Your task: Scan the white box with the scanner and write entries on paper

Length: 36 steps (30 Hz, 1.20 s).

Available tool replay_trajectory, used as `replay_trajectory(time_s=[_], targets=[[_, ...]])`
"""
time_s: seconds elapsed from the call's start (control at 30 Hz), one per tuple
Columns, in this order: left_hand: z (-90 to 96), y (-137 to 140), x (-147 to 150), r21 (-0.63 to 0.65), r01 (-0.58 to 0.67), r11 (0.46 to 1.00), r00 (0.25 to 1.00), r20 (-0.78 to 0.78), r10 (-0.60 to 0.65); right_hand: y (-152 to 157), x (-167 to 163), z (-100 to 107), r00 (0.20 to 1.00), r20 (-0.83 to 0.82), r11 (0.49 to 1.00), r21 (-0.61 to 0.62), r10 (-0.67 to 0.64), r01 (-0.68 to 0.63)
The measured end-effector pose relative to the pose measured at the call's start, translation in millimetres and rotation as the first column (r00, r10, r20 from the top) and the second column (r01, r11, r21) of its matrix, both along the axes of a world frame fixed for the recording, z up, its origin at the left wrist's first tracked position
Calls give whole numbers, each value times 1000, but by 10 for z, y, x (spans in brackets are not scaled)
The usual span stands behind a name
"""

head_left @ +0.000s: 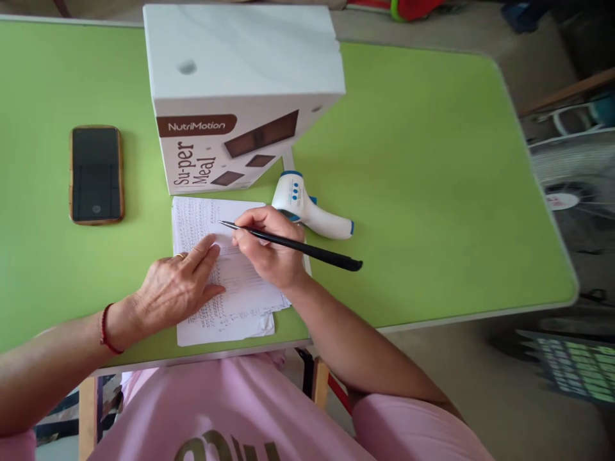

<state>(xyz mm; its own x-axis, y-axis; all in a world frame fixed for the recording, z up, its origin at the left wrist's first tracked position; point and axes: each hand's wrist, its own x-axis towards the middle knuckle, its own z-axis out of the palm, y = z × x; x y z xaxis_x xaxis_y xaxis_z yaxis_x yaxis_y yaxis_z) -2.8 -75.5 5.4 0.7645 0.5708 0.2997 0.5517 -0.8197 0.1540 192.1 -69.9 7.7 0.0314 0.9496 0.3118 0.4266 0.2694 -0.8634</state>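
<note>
Between the thumb and fingers of my right hand (271,246) is a black pen (312,251), its silver tip at the upper part of the written paper (240,291). Rows of small handwriting cover much of the sheet, and more paper shows under its lower edge. Lying flat on the left side of the sheet, my left hand (177,285) has its fingers stretched out and holds nothing. Just beyond my right hand lies a white and blue infrared thermometer (307,205). The paper's far edge is close to a white NutriMotion box (245,57) standing upright.
A smartphone (96,176) with a dark screen and brown case lies on the left of the green table (432,179). Past the table's right edge stands a fan (571,192). A dark rack-like object with green parts (576,365) is at the lower right.
</note>
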Motion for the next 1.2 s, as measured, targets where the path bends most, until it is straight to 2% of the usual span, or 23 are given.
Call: replay_trajectory(time_s=[0.23, 0.37, 0.67, 0.87, 1.2], targets=[[47, 40, 36, -78, -24, 997, 984, -180, 9, 93, -14, -164, 987, 145, 998, 15, -62, 60], [43, 39, 44, -84, -19, 996, 986, -167, 4, 94, -11, -201, 989, 148, 999, 51, -23, 16], [25, 47, 34, -109, -11, 994, 991, -136, -4, 73, 3, -215, 984, 178, 1000, 7, 2, -4], [33, 51, 40, -174, -25, 984, 981, -196, -10, 65, -1, -218, 976, 218, 999, -32, -5, 13], [27, 52, 39, -108, -18, 994, 983, -184, -2, 73, 5, -209, 975, 223, 998, -52, -8, 20]])
